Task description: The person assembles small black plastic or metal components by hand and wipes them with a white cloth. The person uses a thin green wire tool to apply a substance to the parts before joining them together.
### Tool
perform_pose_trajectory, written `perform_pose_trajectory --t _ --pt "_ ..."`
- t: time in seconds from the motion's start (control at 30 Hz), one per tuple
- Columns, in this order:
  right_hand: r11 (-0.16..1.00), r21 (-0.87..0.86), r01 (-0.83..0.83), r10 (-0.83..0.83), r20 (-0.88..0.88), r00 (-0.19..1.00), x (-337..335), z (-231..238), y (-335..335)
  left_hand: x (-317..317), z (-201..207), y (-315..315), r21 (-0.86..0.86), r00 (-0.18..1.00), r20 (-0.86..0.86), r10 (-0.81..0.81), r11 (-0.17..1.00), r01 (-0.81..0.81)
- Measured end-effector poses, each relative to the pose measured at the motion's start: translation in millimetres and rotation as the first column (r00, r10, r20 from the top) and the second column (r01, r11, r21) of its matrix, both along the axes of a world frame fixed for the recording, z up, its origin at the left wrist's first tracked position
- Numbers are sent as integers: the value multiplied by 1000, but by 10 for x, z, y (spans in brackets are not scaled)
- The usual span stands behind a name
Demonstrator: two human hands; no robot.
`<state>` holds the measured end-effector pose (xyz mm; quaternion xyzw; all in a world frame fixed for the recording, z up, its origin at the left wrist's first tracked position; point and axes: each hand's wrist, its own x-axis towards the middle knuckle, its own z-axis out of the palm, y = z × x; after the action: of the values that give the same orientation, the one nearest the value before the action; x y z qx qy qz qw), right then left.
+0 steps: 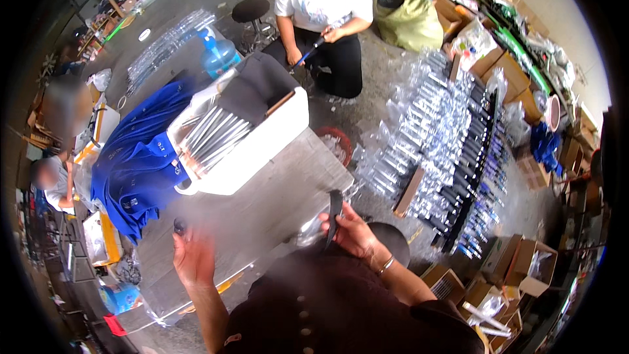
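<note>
Over the near left of the grey table [295, 164], my left hand [194, 259] is raised and partly blurred. A small dark round piece [179, 225] is pinched at its fingertips; its kind is unclear. In front of my body, my right hand [356, 235] is closed around a flat, black, slightly curved strip [334, 215], held nearly upright. Beyond my hands a white foam box [262, 151] stands on the table. Thin silvery tubes [219, 136] lie inside it, beside dark grey padding [252, 92].
Blue cloth [134, 174] drapes beside the box. A blue-capped water jug [219, 56] stands behind. Across from me, a seated person [324, 19] holds a blue-and-black stick. Many plastic-wrapped rods [432, 144] cover the floor at right, near cardboard boxes [531, 265]. A red basket [334, 144] sits past the table.
</note>
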<state>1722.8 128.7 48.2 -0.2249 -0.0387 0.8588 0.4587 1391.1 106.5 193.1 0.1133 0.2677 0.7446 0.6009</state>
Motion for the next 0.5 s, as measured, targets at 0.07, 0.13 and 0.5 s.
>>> perform_pose_trajectory --t 0.07,0.13,0.5 --pt "999 -33 -16 16 21 1000 -35 52 4 -27 -56 -49 23 999 29 26 999 -27" --pt "998 -48 -51 52 29 998 -48 79 29 -44 -101 -124 57 998 52 29 998 -31" --pt "956 26 -292 293 -93 952 -423 -65 -228 -150 -81 -926 -26 966 37 254 967 -253"
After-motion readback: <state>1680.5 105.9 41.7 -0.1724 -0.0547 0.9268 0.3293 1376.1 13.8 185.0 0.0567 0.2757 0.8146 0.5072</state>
